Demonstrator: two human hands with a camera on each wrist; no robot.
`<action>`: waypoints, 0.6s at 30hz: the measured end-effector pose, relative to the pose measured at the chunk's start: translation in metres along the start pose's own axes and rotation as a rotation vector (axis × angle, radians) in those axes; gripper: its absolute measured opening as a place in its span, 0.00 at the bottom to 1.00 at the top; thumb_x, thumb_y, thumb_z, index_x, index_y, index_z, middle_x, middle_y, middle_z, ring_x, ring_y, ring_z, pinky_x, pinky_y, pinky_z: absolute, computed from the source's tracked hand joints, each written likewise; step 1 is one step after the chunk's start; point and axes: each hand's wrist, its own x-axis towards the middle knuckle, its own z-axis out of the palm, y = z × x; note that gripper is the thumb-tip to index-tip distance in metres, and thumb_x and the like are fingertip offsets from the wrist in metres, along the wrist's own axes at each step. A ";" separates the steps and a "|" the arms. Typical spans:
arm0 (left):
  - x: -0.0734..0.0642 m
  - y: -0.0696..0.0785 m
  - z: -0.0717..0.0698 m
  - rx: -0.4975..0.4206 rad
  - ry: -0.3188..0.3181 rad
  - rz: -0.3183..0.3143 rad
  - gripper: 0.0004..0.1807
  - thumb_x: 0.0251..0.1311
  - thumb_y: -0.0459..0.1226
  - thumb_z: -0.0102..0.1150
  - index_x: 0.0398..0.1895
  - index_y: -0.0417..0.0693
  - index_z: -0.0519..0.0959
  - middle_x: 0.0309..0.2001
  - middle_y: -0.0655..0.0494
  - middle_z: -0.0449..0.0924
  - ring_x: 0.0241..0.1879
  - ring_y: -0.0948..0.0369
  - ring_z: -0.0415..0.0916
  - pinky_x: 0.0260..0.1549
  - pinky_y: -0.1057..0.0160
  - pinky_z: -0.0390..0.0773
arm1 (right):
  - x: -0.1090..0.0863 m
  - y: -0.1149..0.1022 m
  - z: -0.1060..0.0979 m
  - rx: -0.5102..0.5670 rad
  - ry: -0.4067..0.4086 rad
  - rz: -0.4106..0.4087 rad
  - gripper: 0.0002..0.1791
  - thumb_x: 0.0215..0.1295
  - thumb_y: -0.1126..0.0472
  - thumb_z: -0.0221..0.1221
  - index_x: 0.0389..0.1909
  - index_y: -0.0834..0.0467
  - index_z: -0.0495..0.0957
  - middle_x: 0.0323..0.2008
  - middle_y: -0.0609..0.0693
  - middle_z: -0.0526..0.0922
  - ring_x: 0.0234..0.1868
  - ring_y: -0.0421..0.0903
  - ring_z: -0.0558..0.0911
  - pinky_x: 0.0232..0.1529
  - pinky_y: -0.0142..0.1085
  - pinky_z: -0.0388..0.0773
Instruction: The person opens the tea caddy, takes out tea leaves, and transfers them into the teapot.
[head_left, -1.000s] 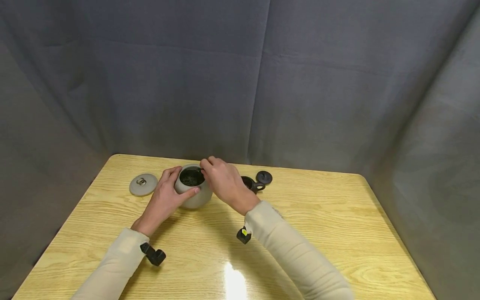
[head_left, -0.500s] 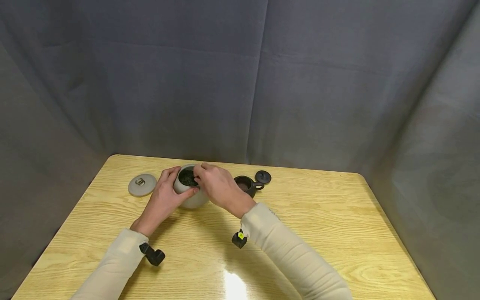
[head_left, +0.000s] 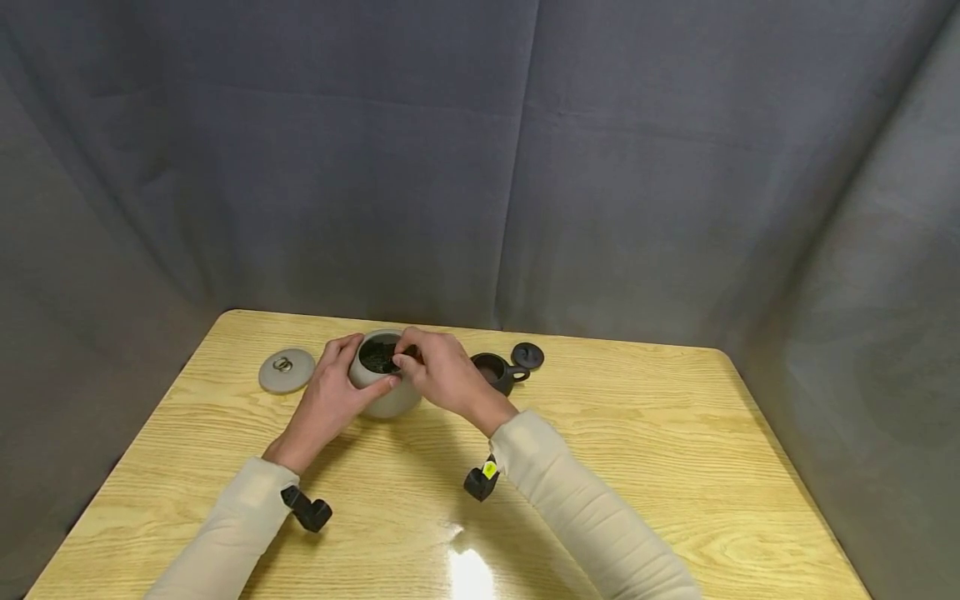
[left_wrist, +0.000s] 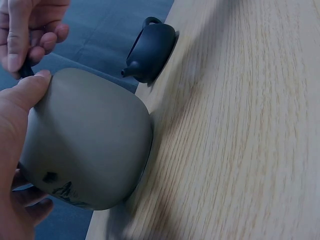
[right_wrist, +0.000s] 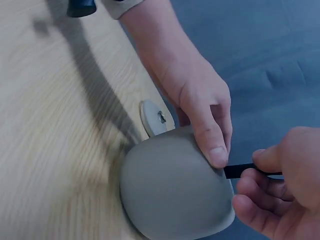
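My left hand grips the side of a rounded grey jar, its thumb near the rim. Dark leafy contents show in the jar's mouth. In the right wrist view, my right hand pinches a thin, flat black stick between thumb and fingers. That stick reaches in over the jar's rim, and its far end is hidden inside. Seen from the left wrist, the jar bears a dark painted mark low on its wall.
The jar's grey lid, with a ring-like knob, lies left of it. Right of the jar stands a small black teapot without its lid. A round black lid lies behind that teapot. Grey curtains rise behind the wooden table.
My right hand has dipped from the jar's right rim leftward over its mouth, then shifted slightly back right with its wrist turned. The left hand and the jar have stayed put.
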 end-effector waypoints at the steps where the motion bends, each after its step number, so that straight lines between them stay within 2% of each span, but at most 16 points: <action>1: 0.000 0.000 0.000 0.001 0.002 -0.002 0.58 0.65 0.66 0.67 0.85 0.42 0.56 0.80 0.40 0.57 0.75 0.41 0.66 0.70 0.36 0.74 | -0.001 0.002 0.000 0.032 0.003 0.019 0.08 0.82 0.58 0.58 0.48 0.56 0.83 0.31 0.51 0.84 0.25 0.40 0.74 0.28 0.30 0.69; 5: 0.001 0.000 0.001 0.009 0.003 -0.017 0.59 0.63 0.68 0.67 0.86 0.43 0.55 0.81 0.40 0.57 0.77 0.40 0.64 0.72 0.35 0.71 | -0.003 0.010 -0.001 0.174 0.028 0.107 0.07 0.82 0.58 0.58 0.47 0.55 0.83 0.30 0.52 0.83 0.26 0.43 0.76 0.28 0.31 0.71; 11: 0.002 0.002 0.002 0.014 0.002 -0.028 0.60 0.63 0.68 0.67 0.85 0.42 0.56 0.81 0.40 0.57 0.77 0.40 0.64 0.73 0.35 0.69 | -0.007 0.021 -0.003 0.419 0.053 0.215 0.07 0.81 0.60 0.59 0.47 0.58 0.83 0.35 0.62 0.85 0.31 0.53 0.83 0.31 0.38 0.82; 14: 0.002 0.002 0.002 0.016 -0.002 -0.032 0.60 0.62 0.68 0.67 0.85 0.42 0.56 0.80 0.40 0.58 0.78 0.41 0.64 0.74 0.35 0.69 | -0.007 0.026 -0.005 0.501 0.074 0.257 0.07 0.81 0.61 0.59 0.47 0.60 0.83 0.36 0.63 0.85 0.29 0.50 0.82 0.32 0.40 0.84; 18: 0.003 0.002 0.002 0.021 0.004 -0.033 0.60 0.62 0.68 0.67 0.85 0.42 0.57 0.80 0.40 0.58 0.78 0.40 0.63 0.75 0.35 0.68 | -0.007 0.030 -0.007 0.550 0.112 0.296 0.07 0.80 0.63 0.60 0.47 0.63 0.83 0.34 0.60 0.85 0.27 0.45 0.81 0.29 0.35 0.83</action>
